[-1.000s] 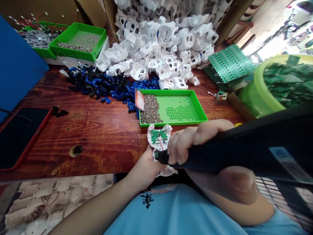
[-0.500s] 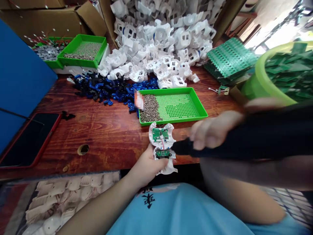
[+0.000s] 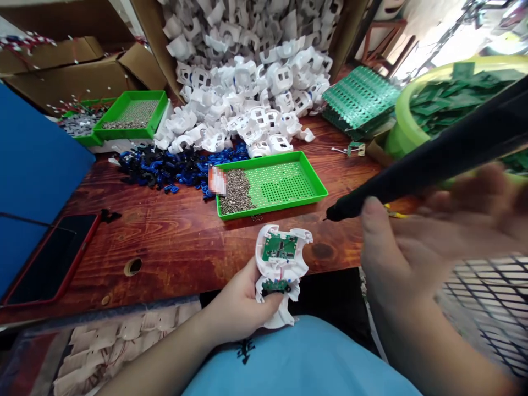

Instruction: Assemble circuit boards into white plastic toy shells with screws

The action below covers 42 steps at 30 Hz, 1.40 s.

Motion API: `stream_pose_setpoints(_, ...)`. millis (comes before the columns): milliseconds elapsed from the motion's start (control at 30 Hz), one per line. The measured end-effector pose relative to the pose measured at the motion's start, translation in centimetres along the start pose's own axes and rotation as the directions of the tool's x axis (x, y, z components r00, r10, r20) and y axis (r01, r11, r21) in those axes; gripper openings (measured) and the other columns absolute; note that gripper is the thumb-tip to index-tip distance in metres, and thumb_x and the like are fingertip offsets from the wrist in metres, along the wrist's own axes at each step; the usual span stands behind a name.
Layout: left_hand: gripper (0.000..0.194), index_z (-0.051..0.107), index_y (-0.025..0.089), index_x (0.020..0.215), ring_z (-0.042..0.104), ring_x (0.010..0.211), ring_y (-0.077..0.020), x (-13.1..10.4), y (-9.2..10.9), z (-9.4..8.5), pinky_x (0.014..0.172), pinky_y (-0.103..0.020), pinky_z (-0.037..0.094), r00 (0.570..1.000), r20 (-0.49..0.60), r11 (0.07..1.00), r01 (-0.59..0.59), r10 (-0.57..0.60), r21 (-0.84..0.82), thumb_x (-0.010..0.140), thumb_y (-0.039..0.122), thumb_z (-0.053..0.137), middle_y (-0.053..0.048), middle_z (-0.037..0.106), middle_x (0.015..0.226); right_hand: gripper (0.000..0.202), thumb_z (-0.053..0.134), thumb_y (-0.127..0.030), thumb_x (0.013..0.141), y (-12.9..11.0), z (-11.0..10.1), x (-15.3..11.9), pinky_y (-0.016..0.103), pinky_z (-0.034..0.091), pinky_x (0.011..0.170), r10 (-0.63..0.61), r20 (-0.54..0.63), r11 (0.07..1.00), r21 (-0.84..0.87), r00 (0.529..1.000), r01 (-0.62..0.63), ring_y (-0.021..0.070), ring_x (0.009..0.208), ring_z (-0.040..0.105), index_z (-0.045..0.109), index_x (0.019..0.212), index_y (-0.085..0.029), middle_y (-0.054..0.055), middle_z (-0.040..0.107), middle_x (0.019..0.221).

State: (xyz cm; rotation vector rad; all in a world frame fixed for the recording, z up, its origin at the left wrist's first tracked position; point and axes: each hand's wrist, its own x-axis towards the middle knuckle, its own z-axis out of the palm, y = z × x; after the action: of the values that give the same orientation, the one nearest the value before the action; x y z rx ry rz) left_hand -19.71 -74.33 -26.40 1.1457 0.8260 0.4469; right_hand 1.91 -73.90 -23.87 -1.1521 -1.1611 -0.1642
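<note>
Low in the middle, my left hand (image 3: 243, 308) is closed around a white plastic housing (image 3: 303, 267) in two joined parts, its thumb pressed over the lower part. A green circuit board (image 3: 282, 246) sits in the upper part, and a smaller circuit board (image 3: 272, 285) with a short red wire shows in the lower one. To the right, my right hand (image 3: 408, 247), blurred, grips a long black electric screwdriver (image 3: 396, 179) with the thumb along its side. The thin bit points down-left above the wooden table, apart from the housing.
A green tray (image 3: 272, 209) holds small screws. Behind it lie blue and black parts (image 3: 181, 168) and a heap of white housings (image 3: 247, 104). Circuit panels (image 3: 361, 99) and a yellow-green tub (image 3: 406, 121) stand right; a phone (image 3: 49, 258) lies left.
The screwdriver has moved from the housing toward the upper right and now tilts upward. My left hand keeps hold of the housing, now turned slightly. The whole view has shifted.
</note>
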Motion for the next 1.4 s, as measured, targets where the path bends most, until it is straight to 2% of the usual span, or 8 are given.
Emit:
stream_pose_setpoints(67,0.045,0.046,0.024,0.124,0.056,0.109,-0.0204,0.0,0.5,0.1,0.093,-0.029,0.041,0.999,0.042,0.999,-0.009,0.008,0.034,0.081,0.016,0.057,-0.004,0.061,0.12,0.066,0.074,-0.018,0.063,-0.8,-1.5,0.1,0.038,0.043,0.091,-0.314,0.236,0.94,-0.059,0.92,0.336,0.0209,0.112,0.047,0.049,0.121,-0.038,-0.003,0.051,0.121)
stream_pose_setpoints(133,0.049,0.041,0.025,0.129,0.052,0.115,-0.0207,-0.1,1.1,0.3,0.097,-0.03,0.038,0.995,0.091,0.995,-0.044,0.036,0.092,0.082,0.014,0.054,-0.003,0.055,0.128,0.038,0.061,-0.015,0.077,-2.0,-2.3,0.3,0.035,0.049,0.081,-0.438,0.629,0.856,0.073,0.642,0.512,0.0195,0.097,0.056,0.058,0.113,-0.026,0.003,0.06,0.107)
stream_pose_setpoints(200,0.059,0.03,0.028,0.136,0.045,0.122,-0.0216,-0.2,1.5,0.7,0.101,-0.033,0.035,0.99,0.124,0.984,-0.091,0.072,0.155,0.083,0.011,0.051,-0.003,0.044,0.139,0.022,0.05,-0.014,0.086,-3.2,-2.5,0.6,0.033,0.049,0.079,-0.448,0.791,0.812,0.166,0.416,0.56,0.0184,0.093,0.059,0.063,0.103,-0.019,0.004,0.065,0.098)
stream_pose_setpoints(267,0.068,0.018,0.03,0.14,0.039,0.127,-0.022,-0.4,1.7,1.2,0.104,-0.035,0.033,0.985,0.133,0.974,-0.13,0.107,0.186,0.083,0.009,0.05,-0.003,0.037,0.144,0.021,0.045,-0.016,0.089,-4.0,-2.3,0.7,0.032,0.048,0.081,-0.486,0.793,0.773,0.194,0.368,0.604,0.0172,0.092,0.059,0.065,0.098,-0.017,0.003,0.067,0.095)
stream_pose_setpoints(500,0.063,0.018,0.029,0.137,0.04,0.126,-0.0192,-1.1,1.0,2.6,0.108,-0.034,0.03,0.964,0.078,0.924,-0.265,0.254,0.275,0.084,0.012,0.048,-0.004,0.04,0.14,0.029,0.038,-0.017,0.091,-3.3,-3.2,-0.8,0.032,0.046,0.087,-0.571,0.713,0.767,0.288,0.407,0.573,0.0182,0.099,0.057,0.064,0.104,-0.01,0.006,0.065,0.106)
stream_pose_setpoints(800,0.066,0.017,0.021,0.136,0.04,0.126,-0.0231,-1.5,0.0,3.1,0.107,-0.035,0.034,0.866,0.202,0.707,-0.492,0.458,0.507,0.079,0.003,0.045,-0.011,0.043,0.136,0.019,0.057,-0.014,0.083,-3.2,-3.8,-2.7,0.028,0.042,0.069,-0.568,0.529,0.805,0.198,0.63,0.56,0.0125,0.086,0.054,0.068,0.098,-0.019,-0.001,0.066,0.087)
stream_pose_setpoints(1133,0.052,0.032,0.017,0.121,0.057,0.103,-0.0224,-2.1,0.0,3.6,0.092,-0.034,0.048,0.852,0.25,0.661,-0.516,0.459,0.545,0.073,0.002,0.047,-0.012,0.056,0.111,0.026,0.045,-0.013,0.089,-3.5,-5.2,-2.9,0.032,0.038,0.068,-0.477,0.653,0.874,0.278,0.589,0.4,0.0137,0.079,0.048,0.062,0.11,-0.015,0.002,0.061,0.083)
stream_pose_setpoints(1400,0.05,0.042,0.02,0.109,0.06,0.092,-0.0182,-3.2,-0.3,4.5,0.084,-0.028,0.05,0.823,0.284,0.57,-0.551,0.491,0.61,0.065,-0.002,0.05,-0.007,0.058,0.101,0.014,0.052,-0.013,0.085,-6.2,-6.9,-3.3,0.025,0.041,0.067,-0.194,0.685,0.98,0.1,0.702,0.174,0.0113,0.074,0.05,0.065,0.085,-0.019,0.0,0.062,0.076)
